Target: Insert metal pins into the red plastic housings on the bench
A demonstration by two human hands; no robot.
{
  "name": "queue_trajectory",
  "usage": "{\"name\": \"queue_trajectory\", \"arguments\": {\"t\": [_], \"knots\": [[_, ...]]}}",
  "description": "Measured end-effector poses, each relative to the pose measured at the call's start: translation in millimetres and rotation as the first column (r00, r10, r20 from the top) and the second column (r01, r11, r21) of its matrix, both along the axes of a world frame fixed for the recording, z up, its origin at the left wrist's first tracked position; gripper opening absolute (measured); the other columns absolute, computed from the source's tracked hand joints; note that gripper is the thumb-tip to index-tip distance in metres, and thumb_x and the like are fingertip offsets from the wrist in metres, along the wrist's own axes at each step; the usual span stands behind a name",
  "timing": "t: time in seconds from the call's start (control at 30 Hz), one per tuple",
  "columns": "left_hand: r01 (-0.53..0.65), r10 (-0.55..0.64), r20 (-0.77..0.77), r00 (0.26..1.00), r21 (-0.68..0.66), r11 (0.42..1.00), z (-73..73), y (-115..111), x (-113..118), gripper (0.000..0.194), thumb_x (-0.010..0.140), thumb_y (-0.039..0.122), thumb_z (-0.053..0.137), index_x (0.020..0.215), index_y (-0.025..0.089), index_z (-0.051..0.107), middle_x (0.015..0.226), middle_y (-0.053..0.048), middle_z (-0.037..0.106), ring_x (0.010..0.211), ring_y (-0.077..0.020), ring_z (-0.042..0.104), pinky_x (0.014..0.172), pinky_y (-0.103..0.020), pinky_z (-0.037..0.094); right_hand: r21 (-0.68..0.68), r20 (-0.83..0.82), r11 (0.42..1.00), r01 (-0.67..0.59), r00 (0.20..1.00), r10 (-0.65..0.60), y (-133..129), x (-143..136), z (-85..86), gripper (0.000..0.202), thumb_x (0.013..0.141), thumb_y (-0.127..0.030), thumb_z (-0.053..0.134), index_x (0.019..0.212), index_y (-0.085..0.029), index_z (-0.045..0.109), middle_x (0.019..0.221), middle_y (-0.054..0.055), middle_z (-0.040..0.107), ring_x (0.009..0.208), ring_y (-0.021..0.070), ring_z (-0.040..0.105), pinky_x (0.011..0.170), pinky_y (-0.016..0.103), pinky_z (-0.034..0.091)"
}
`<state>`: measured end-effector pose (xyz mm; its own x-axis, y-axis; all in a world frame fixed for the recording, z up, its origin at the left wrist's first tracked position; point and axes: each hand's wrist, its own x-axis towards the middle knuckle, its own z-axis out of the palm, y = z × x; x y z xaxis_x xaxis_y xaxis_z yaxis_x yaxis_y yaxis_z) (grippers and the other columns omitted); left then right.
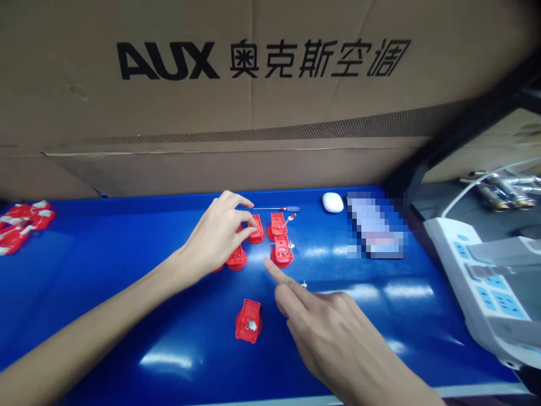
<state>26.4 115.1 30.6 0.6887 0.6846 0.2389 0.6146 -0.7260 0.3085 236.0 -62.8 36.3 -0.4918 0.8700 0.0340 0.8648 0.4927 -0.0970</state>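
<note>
My left hand (pixel 222 228) reaches over a group of small red plastic parts. Its thumb and fingers curl together at the left edge of one red plastic part (pixel 257 230). Another red part (pixel 236 258) sits just below these fingers, and more red is partly hidden under the hand. My right hand (pixel 325 321) has its index finger stretched out, its tip beside a red part with a white-tipped piece (pixel 282 251); the other fingers are curled and largely hidden. Behind that one stands a similar part (pixel 278 224). Nearer me lies a single red part (pixel 248 322) with a white tip.
A screwdriver (pixel 283 209) lies behind the parts on the blue tabletop (pixel 169 332). A white rounded case (pixel 333 202) and a blurred-out slab (pixel 376 228) are to its right. Red-and-white pieces (pixel 25 223) are far left. A power strip (pixel 486 282) borders the right edge; a cardboard box (pixel 253 113) stands behind.
</note>
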Motion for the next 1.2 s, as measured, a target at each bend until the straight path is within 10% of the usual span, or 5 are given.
{"name": "queue_trajectory", "arguments": {"t": [0.5,0.93,1.03,1.2], "knots": [[0.103,-0.101,-0.045,0.994,0.069,0.992,0.8,-3,-1,0.02,0.112,0.016,0.052,0.104,0.017,0.071,0.143,-0.015,0.065,0.136,-0.0319,0.058,0.112,-0.052,0.053,0.091,-0.028,0.996,-0.019,0.999,0.022,-12,-1,1.9,0.033,0.08,0.002,0.049,0.096,-0.023,0.062,0.163,0.013,0.06,0.042,0.0136,0.056,0.044,0.036,0.031],[0.064,-0.065,0.018,0.998,0.071,0.995,18.1,-11,0,0.015,0.113,0.019,0.054,0.107,0.018,0.069,0.141,-0.012,0.067,0.137,-0.0303,0.057,0.114,-0.051,0.052,0.024,-0.236,1.0,0.02,0.972,-0.014,-8,2,-3.3,0.035,0.094,-0.001,0.041,0.104,-0.02,0.069,0.158,0.013,0.067,0.056,0.014,0.07,0.05,0.031,0.049],[0.038,-0.04,0.128,0.991,0.019,0.999,38.1,-34,0,0.017,0.115,0.024,0.056,0.109,0.021,0.072,0.141,-0.009,0.068,0.136,-0.0275,0.06,0.115,-0.049,0.053,-0.109,-0.562,0.974,0.198,0.796,-0.225,-11,0,1.6,0.028,0.106,-0.017,0.049,0.124,-0.023,0.069,0.127,0.008,0.084,0.056,0.0136,0.071,0.056,0.029,0.056],[0.044,-0.02,0.205,0.979,-0.112,0.993,61.9,-89,-1,0.013,0.112,0.028,0.062,0.109,0.03,0.074,0.146,-0.002,0.067,0.139,-0.0269,0.061,0.113,-0.046,0.058,-0.661,-0.731,0.74,0.125,0.115,-0.672,-11,-15,17.4,0.042,0.105,-0.057,0.068,0.132,-0.025,0.072,0.092,0.004,0.082,0.044,0.0113,0.06,0.045,0.025,0.052]]}}
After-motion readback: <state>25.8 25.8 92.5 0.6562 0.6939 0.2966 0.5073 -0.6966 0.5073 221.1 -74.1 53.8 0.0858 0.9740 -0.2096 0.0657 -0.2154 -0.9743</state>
